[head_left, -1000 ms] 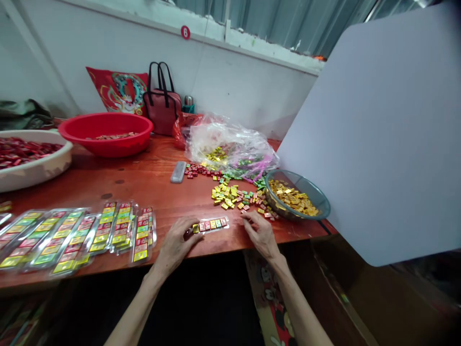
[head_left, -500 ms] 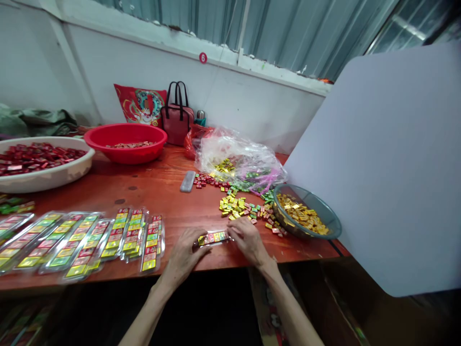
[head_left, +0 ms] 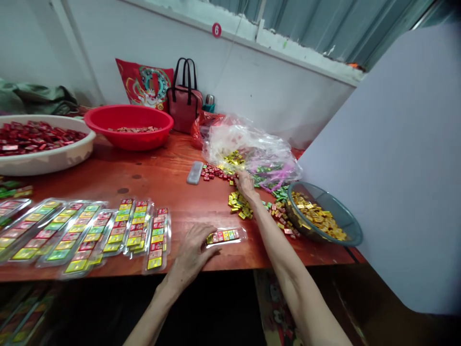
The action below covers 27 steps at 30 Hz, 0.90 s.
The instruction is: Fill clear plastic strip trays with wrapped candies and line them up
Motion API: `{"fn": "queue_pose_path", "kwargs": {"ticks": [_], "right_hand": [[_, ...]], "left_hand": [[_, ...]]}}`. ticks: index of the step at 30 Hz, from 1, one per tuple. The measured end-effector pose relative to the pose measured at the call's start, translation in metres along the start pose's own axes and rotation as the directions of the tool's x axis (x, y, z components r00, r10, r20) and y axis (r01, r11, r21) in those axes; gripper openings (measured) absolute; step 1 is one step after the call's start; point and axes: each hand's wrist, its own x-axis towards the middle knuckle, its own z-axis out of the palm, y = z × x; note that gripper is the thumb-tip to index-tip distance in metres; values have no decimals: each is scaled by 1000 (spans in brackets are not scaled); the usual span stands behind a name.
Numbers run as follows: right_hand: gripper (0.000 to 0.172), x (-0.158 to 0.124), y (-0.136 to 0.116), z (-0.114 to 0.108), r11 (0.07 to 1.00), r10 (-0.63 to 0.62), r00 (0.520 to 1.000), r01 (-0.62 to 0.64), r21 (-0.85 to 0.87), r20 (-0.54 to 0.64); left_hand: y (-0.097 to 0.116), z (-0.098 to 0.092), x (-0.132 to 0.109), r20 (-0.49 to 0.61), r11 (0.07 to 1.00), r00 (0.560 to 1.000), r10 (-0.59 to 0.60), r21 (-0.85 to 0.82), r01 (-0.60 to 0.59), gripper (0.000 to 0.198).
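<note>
My left hand (head_left: 190, 251) lies flat on the wooden table, its fingertips against the near edge of a clear plastic blister strip (head_left: 226, 236). That strip holds a single row of small foil-wrapped sweets in red, yellow and green. My right hand (head_left: 246, 185) stretches far across the table, fingers bunched among loose sweets (head_left: 239, 205), close to a red cluster (head_left: 212, 173). Whatever lies under those fingertips is hidden. Several filled blister strips (head_left: 118, 235) lie to the left of my left hand.
A grey-green bowl of gold sweets (head_left: 324, 214) and a crumpled plastic bag (head_left: 248, 154) sit at the back right. A red basin (head_left: 129, 126) and a white basin of red sweets (head_left: 43, 144) stand back left. A large white board (head_left: 389, 163) rises at the right.
My right hand has moved away from the strip, reaching forward to the loose sweets. My left hand stays beside the strip, and the view has shifted slightly.
</note>
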Motion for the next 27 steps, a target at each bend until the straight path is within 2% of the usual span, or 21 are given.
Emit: {"fn": "queue_pose_path", "kwargs": {"ticks": [5, 10, 12, 14, 16, 18, 20, 23, 25, 27], "right_hand": [[16, -4, 1, -15, 985, 31, 999, -37, 170, 38], [36, -50, 3, -43, 915, 76, 994, -100, 391, 77], [38, -74, 2, -53, 820, 126, 984, -175, 544, 128], [38, -96, -2, -62, 674, 188, 960, -280, 683, 209], [38, -116, -6, -69, 566, 242, 931, -365, 739, 275], [36, -133, -9, -73, 522, 280, 913, -404, 751, 297], [32, -146, -9, -74, 529, 284, 917, -394, 752, 281], [25, -158, -3, -77, 616, 217, 943, -332, 714, 251], [21, -159, 1, -82, 700, 111, 953, -276, 659, 281], [18, -155, 1, -90, 795, -16, 938, -197, 573, 346]], "left_hand": [[-1, 0, 0, -4, 1000, 1000, 20, 12, -20, 29], [-1, 0, 0, -10, 999, 999, 36, 30, -35, 29], [-2, 0, 0, -6, 999, 999, 37, 39, -37, 30], [-3, 1, 0, -2, 998, 999, 34, 48, -34, 31], [-3, 1, 0, -3, 998, 999, 35, 53, -34, 31], [-4, 1, 0, 2, 998, 999, 41, 57, -41, 30], [-4, 2, 0, 9, 997, 999, 49, 62, -50, 29], [-4, 2, 0, 15, 996, 999, 47, 75, -48, 30], [-5, 2, 0, 16, 995, 999, 45, 84, -46, 30], [-5, 2, -1, 15, 995, 999, 45, 90, -46, 30]]}}
